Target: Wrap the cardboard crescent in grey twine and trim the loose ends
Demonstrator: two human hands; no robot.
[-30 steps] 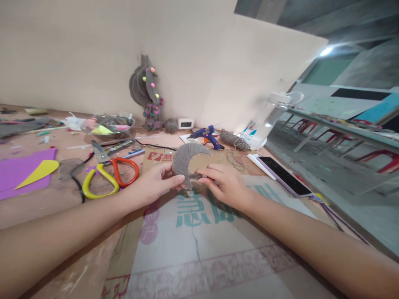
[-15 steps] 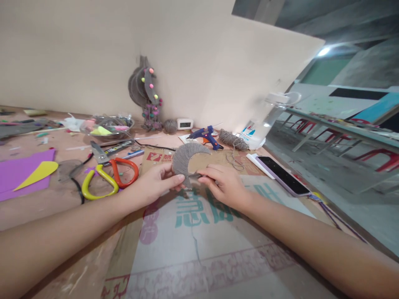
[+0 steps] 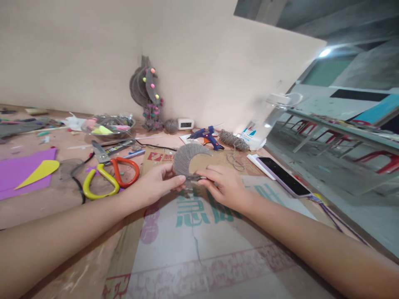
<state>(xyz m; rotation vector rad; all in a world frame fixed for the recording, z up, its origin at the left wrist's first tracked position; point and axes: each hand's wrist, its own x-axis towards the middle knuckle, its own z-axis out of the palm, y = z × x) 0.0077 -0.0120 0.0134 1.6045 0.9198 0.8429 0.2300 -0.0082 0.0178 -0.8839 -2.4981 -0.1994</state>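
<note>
A crescent wrapped in grey yarn (image 3: 186,157) is held over the printed cardboard sheet (image 3: 174,257). My left hand (image 3: 166,178) pinches its lower left part between thumb and fingers. At the crescent's lower tip is my right hand (image 3: 218,182), its thumb and fingers closed on a small dark grey piece, perhaps the tip or yarn, too small to make out. A thin strand of yarn (image 3: 195,243) lies on the cardboard below the hands.
Scissors (image 3: 127,172) with yellow and red handles lie left, near purple sheets (image 3: 28,166). Behind are a bowl of scraps (image 3: 109,128), a blue glue gun (image 3: 207,135), a yarn skein (image 3: 233,140) and a jug (image 3: 268,116). A phone (image 3: 283,176) lies right.
The small dark piece between the hands now reaches closer to my left thumb. My hands and the crescent have otherwise barely moved, and the view has shifted slightly.
</note>
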